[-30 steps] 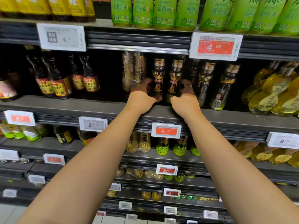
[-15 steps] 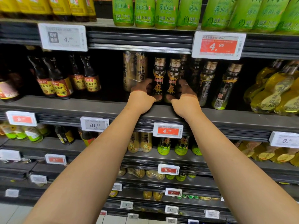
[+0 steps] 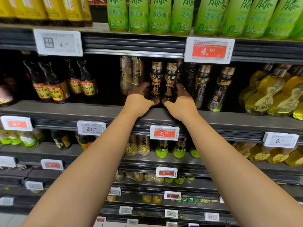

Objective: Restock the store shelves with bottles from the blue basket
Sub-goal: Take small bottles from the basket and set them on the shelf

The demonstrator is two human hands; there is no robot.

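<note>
The left hand (image 3: 139,100) is curling round the left bottle (image 3: 155,82), fingers wrapping its far side and thumb lying along the base. The right hand (image 3: 181,102) is doing the same to the right bottle (image 3: 170,82), a thin ring (image 3: 182,88) showing on one finger. The two bottles are standing upright and touching, side by side on the shelf (image 3: 65,110), close to its front edge. Both are dark, glossy and waisted, with ridged necks, gold-banded caps and a large orange character down the front.

Behind and to the right, more slim bottles (image 3: 202,86) of the same shape are standing in a row. To the left, a clear shrink-wrapped twin pack (image 3: 131,71) is sitting just beside the left hand. Further left, squat dark bottles (image 3: 57,86) with red and yellow labels are lining up. On the far right, curvy gourd-shaped bottles (image 3: 275,95) of yellow oil are crowding together.

The shelf is flat grey metal with a ribbed front rail, and a red price tag (image 3: 164,132) is hanging below the hands. Above, green-sleeved bottles (image 3: 159,15) are filling the top shelf. The blue basket is out of view.
</note>
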